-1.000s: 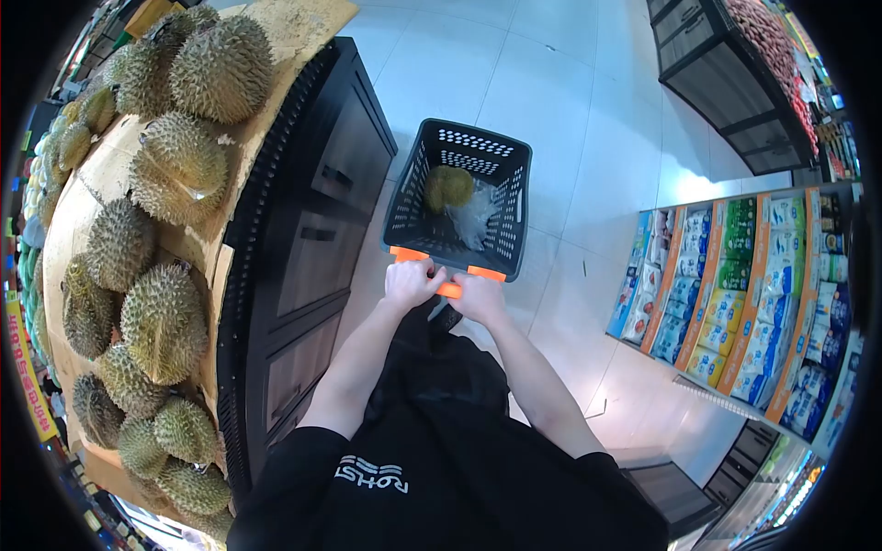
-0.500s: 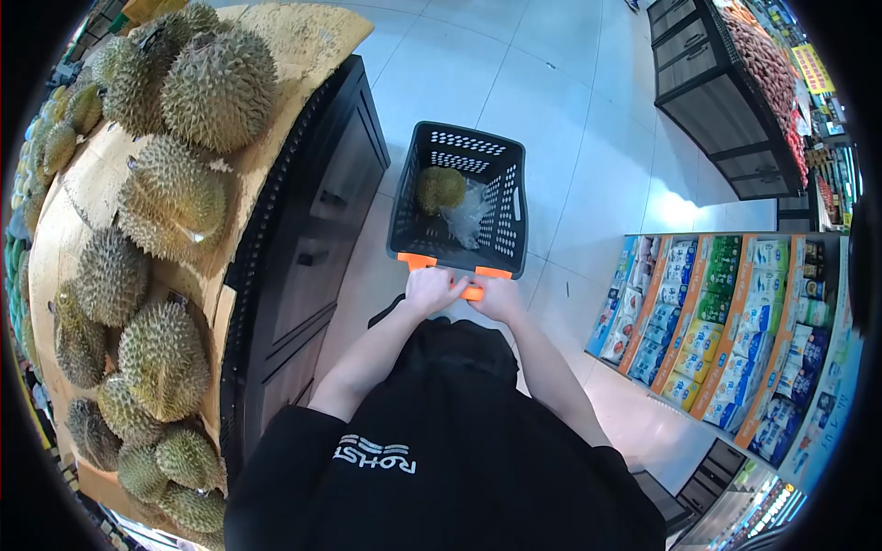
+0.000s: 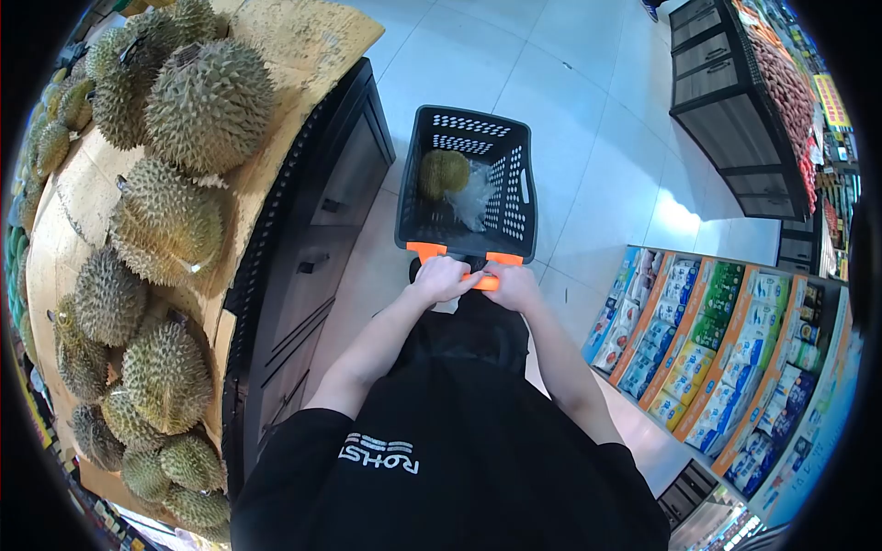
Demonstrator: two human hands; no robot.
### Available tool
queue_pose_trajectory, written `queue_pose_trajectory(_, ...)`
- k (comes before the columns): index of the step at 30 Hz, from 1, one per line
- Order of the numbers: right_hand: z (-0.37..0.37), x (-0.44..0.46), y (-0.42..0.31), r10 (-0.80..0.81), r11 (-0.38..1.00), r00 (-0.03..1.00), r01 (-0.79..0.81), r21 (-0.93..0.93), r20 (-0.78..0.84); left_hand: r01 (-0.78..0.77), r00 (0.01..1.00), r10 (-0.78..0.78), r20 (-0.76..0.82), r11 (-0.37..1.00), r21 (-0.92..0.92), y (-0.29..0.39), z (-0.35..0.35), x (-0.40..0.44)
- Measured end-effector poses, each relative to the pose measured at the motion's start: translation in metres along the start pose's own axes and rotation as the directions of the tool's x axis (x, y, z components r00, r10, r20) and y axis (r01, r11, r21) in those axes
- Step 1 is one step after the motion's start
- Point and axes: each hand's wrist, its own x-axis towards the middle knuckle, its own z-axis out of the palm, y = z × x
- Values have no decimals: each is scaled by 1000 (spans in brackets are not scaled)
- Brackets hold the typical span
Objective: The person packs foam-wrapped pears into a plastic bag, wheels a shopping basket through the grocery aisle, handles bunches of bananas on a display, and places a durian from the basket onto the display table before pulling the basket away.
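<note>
Both hands grip the orange handle (image 3: pixel 486 283) of a black shopping basket (image 3: pixel 525 241) in front of my body. My left hand (image 3: pixel 445 278) is wrapped round the handle's left part. Close beside it, my right hand (image 3: pixel 509 284) is closed on the right part. Inside the basket, a durian (image 3: pixel 443 174) lies against the left wall. A crumpled clear plastic bag (image 3: pixel 471 197) rests next to it. The undersides of my fingers are hidden.
On my left, a wooden display top (image 3: pixel 317 37) carries several durians (image 3: pixel 209 106) above dark cabinets (image 3: pixel 317 266). A shelf of packaged goods (image 3: pixel 726 344) stands at right. Farther off is a produce stand (image 3: pixel 735 110). Pale floor tiles (image 3: pixel 588 101) lie ahead. A person's foot (image 3: pixel 650 8) shows at the top edge.
The basket has shifted slightly up and right in view, with both hands still on its handle. The durian display and right-hand shelf sit a little lower, and the foot shows more.
</note>
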Motion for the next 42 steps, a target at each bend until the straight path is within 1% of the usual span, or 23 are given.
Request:
queue_pose_trajectory(2, -7, 10, 6, -17, 1000, 1000, 17, 9, 7, 24, 1000, -24, -7, 1000, -8, 0, -4, 10)
queue_pose_trajectory(4, -16, 24, 12, -82, 997, 996, 81, -10, -33, 27, 997, -30, -78, 999, -38, -3, -9, 22)
queue_pose_trajectory(5, -21, 32, 16, -95, 995, 995, 95, -12, -30, 37, 995, -40, -86, 999, -38, -4, -12, 29)
queue_pose_trajectory(10, -50, 75, 35, -153, 988, 988, 153, -14, -32, 144, 971, -157, -182, 986, -87, -1, -35, 67)
queue_pose_trajectory(14, -60, 115, 59, -209, 978, 976, 210, 9, -56, 238, 945, -252, -206, 967, -92, 0, -56, 101)
queue_pose_trajectory(16, -76, 133, 62, -228, 973, 973, 229, 5, -38, 313, 909, -329, -255, 944, -103, 1, -65, 117)
queue_pose_trajectory(17, -83, 140, 63, -233, 973, 972, 233, -1, -16, 324, 904, -341, -259, 940, -106, 1, -68, 124)
queue_pose_trajectory(19, -93, 155, 70, -273, 962, 962, 273, 3, -4, 413, 871, -425, -246, 905, -102, 2, -77, 137)
queue_pose_trajectory(21, -102, 168, 74, -355, 932, 934, 357, 59, -38, 445, 842, -465, -273, 885, -136, 1, -81, 148)
queue_pose_trajectory(23, -111, 181, 77, -376, 925, 927, 376, 62, -17, 442, 826, -445, -346, 892, -93, -2, -83, 157)
queue_pose_trajectory(24, -114, 187, 80, -381, 923, 924, 381, 60, -5, 451, 819, -455, -350, 887, -99, -2, -84, 160)
queue_pose_trajectory(26, -119, 197, 83, -375, 926, 927, 374, 49, 25, 453, 791, -458, -405, 884, -115, -1, -88, 169)
queue_pose_trajectory(28, -125, 206, 85, -363, 932, 930, 362, 37, 56, 466, 783, -474, -403, 876, -124, 0, -95, 175)
queue_pose_trajectory(31, -133, 215, 89, -408, 912, 913, 405, 64, 33, 490, 773, -500, -391, 862, -134, -2, -98, 184)
queue_pose_trajectory(33, -139, 223, 90, -395, 919, 914, 393, 41, 88, 501, 766, -512, -389, 855, -138, -5, -100, 188)
queue_pose_trajectory(34, -141, 226, 91, -395, 919, 914, 393, 38, 91, 491, 765, -504, -401, 859, -143, -5, -101, 191)
queue_pose_trajectory(36, -145, 234, 94, -424, 905, 904, 422, 59, 48, 479, 763, -496, -415, 865, -152, -7, -105, 197)
queue_pose_trajectory(38, -148, 245, 95, -427, 904, 903, 425, 48, 49, 485, 760, -513, -398, 856, -177, -10, -110, 203)
queue_pose_trajectory(40, -154, 256, 95, -430, 903, 902, 428, 40, 50, 479, 755, -507, -416, 860, -179, -10, -119, 210)
queue_pose_trajectory(42, -160, 271, 98, -423, 905, 900, 425, 10, 102, 471, 751, -502, -429, 863, -184, -11, -125, 218)
